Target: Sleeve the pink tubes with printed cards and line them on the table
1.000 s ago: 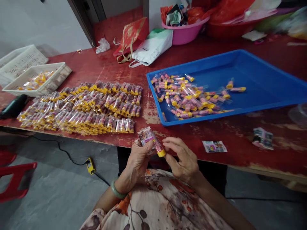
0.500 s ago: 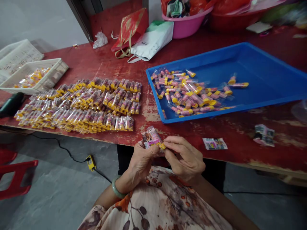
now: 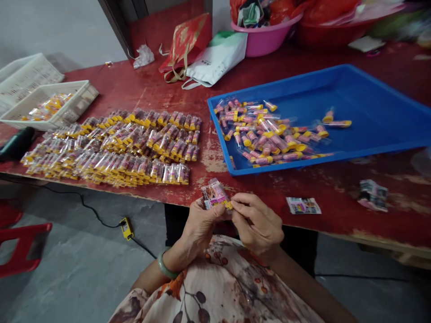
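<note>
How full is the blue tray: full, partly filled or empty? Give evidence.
Partly filled: yellow-capped tubes lie heaped toward the left of the blue tray, while blue floor shows across its right.

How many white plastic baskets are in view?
2, both at the far left: the nearer basket holds small yellow-and-clear pieces; the second basket is behind it, partly out of frame. Any nested beneath would be hidden.
</note>
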Available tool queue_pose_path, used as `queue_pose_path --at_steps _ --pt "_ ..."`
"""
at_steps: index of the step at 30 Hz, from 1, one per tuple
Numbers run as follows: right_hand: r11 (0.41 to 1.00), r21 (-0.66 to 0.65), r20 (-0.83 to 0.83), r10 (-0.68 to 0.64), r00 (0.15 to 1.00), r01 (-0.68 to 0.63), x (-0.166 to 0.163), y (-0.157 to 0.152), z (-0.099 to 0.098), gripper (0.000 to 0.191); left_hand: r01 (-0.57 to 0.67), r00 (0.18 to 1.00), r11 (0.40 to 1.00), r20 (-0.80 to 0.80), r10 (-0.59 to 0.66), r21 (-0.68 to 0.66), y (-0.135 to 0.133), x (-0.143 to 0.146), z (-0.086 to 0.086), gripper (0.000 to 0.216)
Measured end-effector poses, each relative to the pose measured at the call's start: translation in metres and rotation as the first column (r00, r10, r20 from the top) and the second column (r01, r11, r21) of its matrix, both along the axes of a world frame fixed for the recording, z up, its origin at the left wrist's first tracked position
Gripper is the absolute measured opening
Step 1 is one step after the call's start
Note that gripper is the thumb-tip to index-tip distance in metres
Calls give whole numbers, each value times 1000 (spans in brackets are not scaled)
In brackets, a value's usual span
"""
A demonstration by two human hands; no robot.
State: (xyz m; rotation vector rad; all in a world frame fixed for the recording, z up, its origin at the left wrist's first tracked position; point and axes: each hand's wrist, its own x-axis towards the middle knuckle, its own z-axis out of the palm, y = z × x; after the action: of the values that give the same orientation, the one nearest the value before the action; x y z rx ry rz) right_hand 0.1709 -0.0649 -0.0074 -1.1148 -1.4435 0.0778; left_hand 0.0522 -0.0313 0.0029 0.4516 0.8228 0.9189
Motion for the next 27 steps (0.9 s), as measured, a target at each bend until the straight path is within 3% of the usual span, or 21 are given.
queue_pose_path --at_steps 3,5,8,11,15,17,19,23,25,27 --pt "984 -124 0 130 992 -129 9 2 1 21 -15 998 1000 -58 16 10 3 -6 -9 30" --pt "923 -302 -98 217 971 -237 13 6 1 18 -10 988 999 -150 18 51 4 -12 -15 28" --pt "809 -497 -299 180 937 -314 9 15 0 21 35 966 990 -257 2 139 3 -21 -21 22" --pt "734 -549 -464 128 876 -399 -5 29 -1 24 49 963 985 -268 -3 168 4 -28 -25 24" --pt "665 -519 -681 58 730 -537 -21 55 -6 34 -87 970 992 -222 104 86 17 -40 -31 37" --pt "654 -568 -665 -7 747 -500 -27 74 -15 38 -187 961 982 -199 190 36 27 -48 -35 38" --pt "644 -653 -567 -65 821 -399 -34 97 -30 37 -269 943 963 -202 264 3 35 -57 -38 36" --pt "634 -745 -353 -109 929 -208 -48 137 -58 32 -311 931 950 -212 299 -27 39 -67 -40 34" --pt "645 -754 -232 -92 968 -120 -52 142 -58 30 -305 936 951 -197 291 -44 38 -70 -38 33" --pt "672 -739 -117 -58 991 -48 -48 135 -44 26 -291 942 955 -196 274 -65 37 -72 -35 32"
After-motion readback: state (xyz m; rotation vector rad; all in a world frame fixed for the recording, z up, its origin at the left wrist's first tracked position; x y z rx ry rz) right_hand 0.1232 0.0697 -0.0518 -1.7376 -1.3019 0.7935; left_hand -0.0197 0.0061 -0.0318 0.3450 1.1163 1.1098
